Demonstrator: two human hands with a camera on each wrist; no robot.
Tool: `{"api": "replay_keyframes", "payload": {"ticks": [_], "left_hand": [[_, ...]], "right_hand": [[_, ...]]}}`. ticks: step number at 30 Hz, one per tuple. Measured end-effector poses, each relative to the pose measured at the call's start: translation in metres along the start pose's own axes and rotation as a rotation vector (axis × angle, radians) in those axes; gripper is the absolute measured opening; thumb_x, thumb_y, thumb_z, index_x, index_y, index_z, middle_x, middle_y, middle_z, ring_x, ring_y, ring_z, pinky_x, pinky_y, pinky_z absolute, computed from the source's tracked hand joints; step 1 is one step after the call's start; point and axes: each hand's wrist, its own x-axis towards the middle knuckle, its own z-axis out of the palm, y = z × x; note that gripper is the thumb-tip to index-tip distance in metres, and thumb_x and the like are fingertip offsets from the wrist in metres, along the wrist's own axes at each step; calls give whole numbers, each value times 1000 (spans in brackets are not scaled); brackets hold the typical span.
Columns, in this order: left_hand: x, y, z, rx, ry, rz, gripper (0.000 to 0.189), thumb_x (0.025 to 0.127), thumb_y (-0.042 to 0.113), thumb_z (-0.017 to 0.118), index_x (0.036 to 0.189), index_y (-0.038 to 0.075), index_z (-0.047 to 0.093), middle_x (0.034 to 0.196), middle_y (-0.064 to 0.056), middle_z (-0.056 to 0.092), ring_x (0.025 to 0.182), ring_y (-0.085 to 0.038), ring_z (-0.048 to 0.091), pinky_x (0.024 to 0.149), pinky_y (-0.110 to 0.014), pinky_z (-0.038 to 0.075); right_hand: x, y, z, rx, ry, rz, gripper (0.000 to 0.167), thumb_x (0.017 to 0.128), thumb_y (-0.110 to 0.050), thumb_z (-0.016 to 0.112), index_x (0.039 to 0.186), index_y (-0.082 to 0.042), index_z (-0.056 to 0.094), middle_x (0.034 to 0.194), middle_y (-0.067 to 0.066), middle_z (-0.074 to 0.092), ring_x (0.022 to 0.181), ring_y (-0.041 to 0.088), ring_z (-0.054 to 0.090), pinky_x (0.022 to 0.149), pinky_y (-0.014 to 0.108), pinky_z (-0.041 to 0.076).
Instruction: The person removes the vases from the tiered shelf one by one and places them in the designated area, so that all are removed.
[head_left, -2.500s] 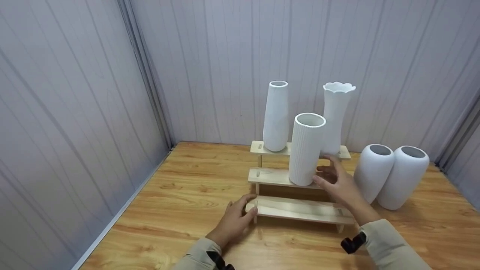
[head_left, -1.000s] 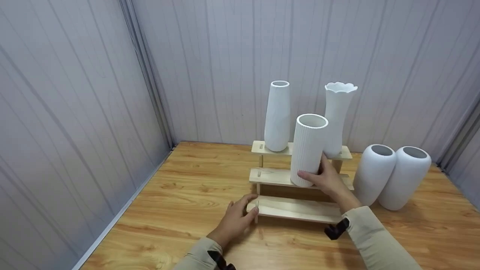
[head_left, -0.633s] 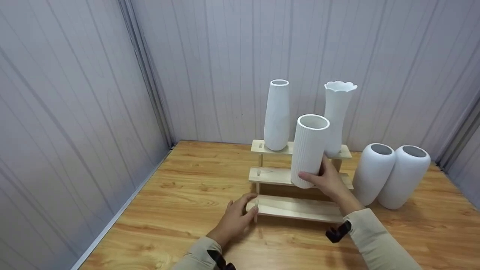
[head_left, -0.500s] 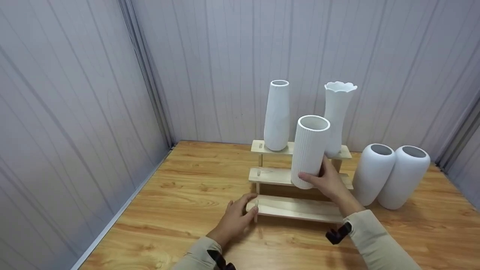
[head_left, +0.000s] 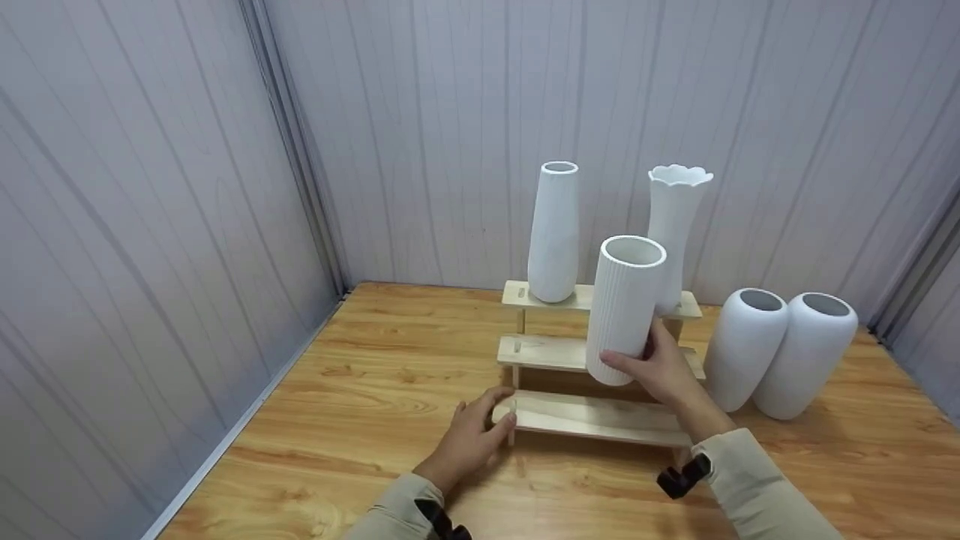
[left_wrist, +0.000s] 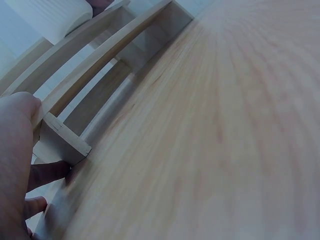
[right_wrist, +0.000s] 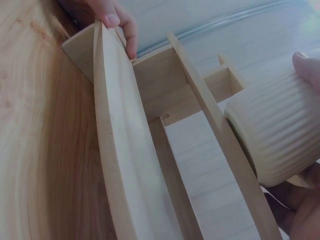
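Observation:
A white ribbed cylinder vase (head_left: 624,315) is gripped low on its right side by my right hand (head_left: 667,371), the thumb across its front. Its base overlaps the middle tier's front edge in the head view, and in the right wrist view the vase (right_wrist: 275,130) leans close by that board. My left hand (head_left: 469,439) grips the left end of the lowest tier of a three-tier wooden stand (head_left: 600,416), thumb on the front, fingers around the end. On the top tier stand a tall tapered vase (head_left: 555,236) and a scallop-rimmed vase (head_left: 675,225), the latter partly hidden by the ribbed vase.
Two rounded white vases (head_left: 750,349) stand side by side on the wooden table (head_left: 360,375), right of the stand and near my right forearm. Panelled walls (head_left: 450,135) rise behind and to the left of the table.
My right hand first regripped the ribbed vase, thumb coming round its front. Since then the vase has shifted toward me and slightly right. My left hand stays on the stand.

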Motion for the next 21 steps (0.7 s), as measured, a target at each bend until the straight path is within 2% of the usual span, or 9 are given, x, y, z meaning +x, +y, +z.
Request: {"api": "replay_keyframes", "payload": {"ticks": [4,11,21], "left_hand": [[1,0,0,0,-1,-6,48,105,48,50,146,23,48,148,-4,54,140,-26,45,118,-68,6],[2,-1,1,-12,8,-1,47,104,48,51,145,24,50,147,-2,55,140,-27,46,118,-68,6],[1,-1,1,-7,10,-6,48,104,49,52,145,24,50,148,0,54,140,-27,46,119,-67,6]], "right_hand": [[-8,-2,-2,-26,11,30,99,82,-38,86,156,-16,23,153,15,42,140,37,43,114,59,34],[-17,-2,-5,-3,46,-39,93,81,-22,87,153,-8,29,148,20,47,135,38,47,112,57,38],[-32,-2,-14,-71,69,-60,92,82,-22,87,152,-6,30,147,23,48,134,42,48,109,61,41]]}}
